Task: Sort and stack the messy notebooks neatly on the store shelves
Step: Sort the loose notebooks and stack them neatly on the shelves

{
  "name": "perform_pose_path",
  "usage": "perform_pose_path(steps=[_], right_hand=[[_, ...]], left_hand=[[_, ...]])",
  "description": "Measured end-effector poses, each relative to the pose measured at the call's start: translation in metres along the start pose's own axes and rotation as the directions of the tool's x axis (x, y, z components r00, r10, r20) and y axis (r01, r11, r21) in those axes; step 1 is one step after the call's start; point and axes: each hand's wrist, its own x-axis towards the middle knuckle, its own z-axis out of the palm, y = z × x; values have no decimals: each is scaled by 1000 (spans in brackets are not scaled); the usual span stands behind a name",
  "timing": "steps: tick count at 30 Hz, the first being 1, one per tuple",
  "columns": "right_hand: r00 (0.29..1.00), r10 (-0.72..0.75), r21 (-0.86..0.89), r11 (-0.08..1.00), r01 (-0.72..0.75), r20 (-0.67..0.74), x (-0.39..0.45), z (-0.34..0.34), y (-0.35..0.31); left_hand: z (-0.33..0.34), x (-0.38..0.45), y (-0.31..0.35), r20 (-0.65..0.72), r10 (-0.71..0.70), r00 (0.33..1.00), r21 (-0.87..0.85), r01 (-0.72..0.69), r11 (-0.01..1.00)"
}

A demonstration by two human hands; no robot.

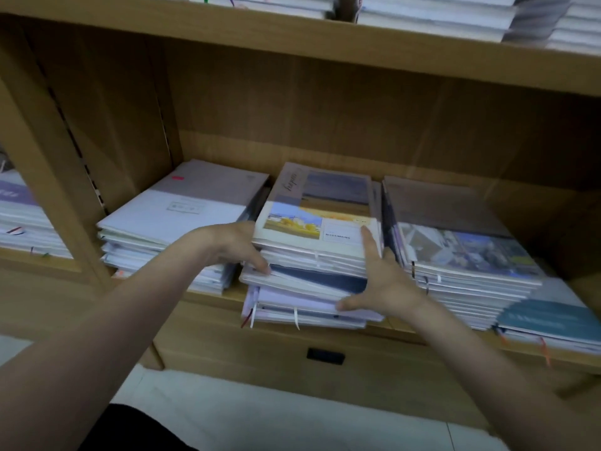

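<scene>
Notebooks (pixel 317 242) stacked flat, long axis toward shelf (pixel 208 296) back

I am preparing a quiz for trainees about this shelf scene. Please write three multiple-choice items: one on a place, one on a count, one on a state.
1. Which stack do both hands touch?
A. left stack
B. middle stack
C. right stack

2. How many notebook stacks lie on this shelf between the two uprights in view?
A. two
B. three
C. five

3. How does the middle stack lie?
A. flush and square
B. uneven, lower notebooks jutting forward
C. fallen on the floor

Answers:
1 B: the left hand and right hand flank the middle stack.
2 B: left stack, middle, right stack.
3 B: its lower notebooks overhang the shelf edge.
</scene>
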Motion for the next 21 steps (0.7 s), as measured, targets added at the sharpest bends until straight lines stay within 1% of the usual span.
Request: perform_pose_path(steps=[2, 5, 8, 9, 10, 12, 14, 18, 21], right_hand=[[999, 0, -39, 999, -2, -47, -8, 11, 0], [988, -72, -156, 986, 51, -136, -13, 14, 7], [981, -126, -165, 981, 101, -149, -10, 7, 15], [980, -136, -166, 980, 112, -145, -9, 5, 15], [980, -140, -169, 979, 116, -143, -8, 3, 15], [980, -139, -170, 979, 115, -142, -5, -1, 15], [979, -136, -169, 980, 110, -152, 0, -6, 14], [977, -120, -251, 965, 74, -175, 12, -10, 11], [960, -127, -349, 937, 33, -249, 15, -4, 10]], left_hand=[[3, -7, -4, -17, 34, 999, 67, -33, 997], [13, -13, -15, -86, 65, 994, 155, -51, 987], [23, -16, -19, -188, 109, 976, 313, -45, 949], [23, -15, -20, -214, 110, 971, 329, -34, 944], [21, -13, -21, -211, 104, 972, 324, -31, 946], [17, -12, -23, -153, 93, 984, 291, -45, 956], [16, -10, -24, -120, 98, 988, 319, -55, 946], [18, -3, -24, -244, 142, 959, 420, -27, 907], [15, 1, -21, -295, 156, 943, 456, -4, 890]])
